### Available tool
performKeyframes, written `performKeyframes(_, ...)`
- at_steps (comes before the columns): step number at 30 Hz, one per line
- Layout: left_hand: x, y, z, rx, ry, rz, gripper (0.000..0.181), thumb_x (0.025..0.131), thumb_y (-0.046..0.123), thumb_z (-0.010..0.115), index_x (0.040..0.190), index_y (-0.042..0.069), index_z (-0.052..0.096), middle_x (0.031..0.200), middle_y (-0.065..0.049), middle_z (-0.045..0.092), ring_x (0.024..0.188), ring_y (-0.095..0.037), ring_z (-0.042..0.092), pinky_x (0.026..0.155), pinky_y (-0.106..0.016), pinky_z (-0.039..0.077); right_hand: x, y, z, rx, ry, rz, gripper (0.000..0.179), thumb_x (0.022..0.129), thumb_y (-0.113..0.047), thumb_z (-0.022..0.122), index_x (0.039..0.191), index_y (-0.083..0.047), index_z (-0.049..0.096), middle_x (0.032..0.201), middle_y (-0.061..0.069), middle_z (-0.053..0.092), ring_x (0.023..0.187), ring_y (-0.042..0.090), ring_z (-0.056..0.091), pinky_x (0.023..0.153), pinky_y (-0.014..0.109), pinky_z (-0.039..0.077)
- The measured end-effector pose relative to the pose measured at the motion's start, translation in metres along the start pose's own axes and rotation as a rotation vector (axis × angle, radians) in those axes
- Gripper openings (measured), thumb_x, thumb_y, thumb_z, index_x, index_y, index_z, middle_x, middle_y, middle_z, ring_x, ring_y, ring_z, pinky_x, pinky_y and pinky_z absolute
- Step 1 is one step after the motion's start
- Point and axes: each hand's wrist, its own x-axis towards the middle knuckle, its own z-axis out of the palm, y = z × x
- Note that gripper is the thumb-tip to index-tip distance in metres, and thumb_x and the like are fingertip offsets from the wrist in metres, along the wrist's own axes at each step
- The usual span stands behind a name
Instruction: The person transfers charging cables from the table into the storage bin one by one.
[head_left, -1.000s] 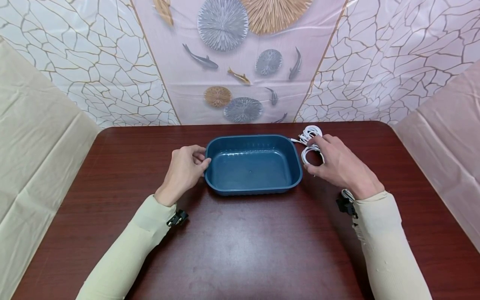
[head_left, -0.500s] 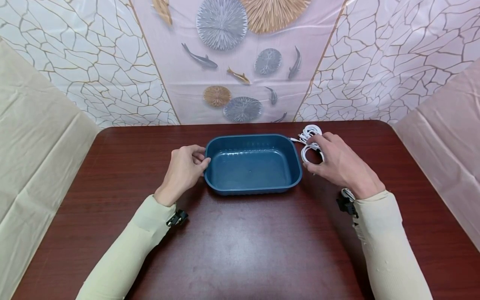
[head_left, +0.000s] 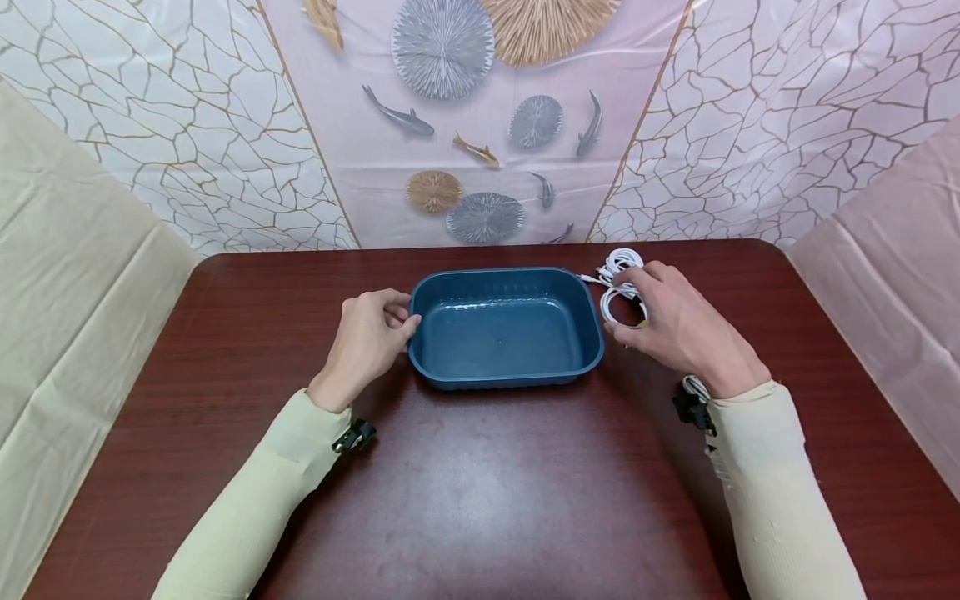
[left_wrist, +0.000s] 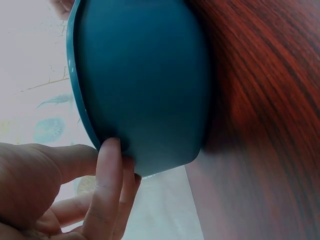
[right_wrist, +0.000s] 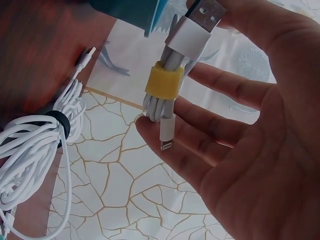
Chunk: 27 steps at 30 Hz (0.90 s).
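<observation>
Frame centre: blue plastic basin (head_left: 498, 343), interior in view, its left rim pinched by the left hand (head_left: 369, 340). Centre right: right hand (head_left: 686, 332) holding a yellow-strapped USB-to-Lightning cable (right_wrist: 165, 82) near a white coiled cable (right_wrist: 27, 160).

Head view: table (head_left: 465, 483) cropped at its near edge; left sleeve (head_left: 251, 500) and right sleeve (head_left: 780, 508) run out there too. Right hand (head_left: 678, 321), toward the far right corner, masks most of the yellow-strapped Lightning cable (right_wrist: 164, 84) and part of the white coiled cable (right_wrist: 30, 155). Left wrist view: blue tray (head_left: 498, 337) cut off at top, interior hidden; left hand (head_left: 369, 337) cropped, thumb tip behind the rim. Right wrist view: coiled cable cropped at left; thumb tip unseen near USB-A plug (right_wrist: 206, 16); teal scrap (right_wrist: 2, 237), lower left, too little to identify.
</observation>
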Motion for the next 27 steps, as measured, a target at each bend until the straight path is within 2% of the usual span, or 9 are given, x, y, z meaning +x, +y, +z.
performKeyframes(5, -0.0002, -0.0008, -0.0002, -0.003, -0.001, -0.002, 0.030, 0.095, 0.014, 0.072, 0.120, -0.002, 0.071, 0.093, -0.014, 0.073, 0.080, -0.020, 0.073, 0.072, -0.036, 0.066, -0.0003, -0.0027, -0.0008, 0.014, -0.011, 0.002, 0.046, 0.089, -0.026, 0.074, 0.129, -0.007, 0.060, 0.125, 0.020, 0.057, 0.113, 0.035, 0.049, 0.097, 0.054, 0.051)
performKeyframes(27, 0.0007, -0.0006, -0.0002, -0.010, 0.002, 0.009, 0.030, 0.095, 0.013, 0.071, 0.120, -0.003, 0.071, 0.094, -0.015, 0.074, 0.080, -0.021, 0.074, 0.072, -0.036, 0.066, 0.0012, -0.0081, -0.0001, 0.005, -0.009, 0.002, 0.053, 0.088, -0.029, 0.078, 0.132, -0.005, 0.059, 0.130, 0.020, 0.056, 0.116, 0.035, 0.049, 0.100, 0.056, 0.052)
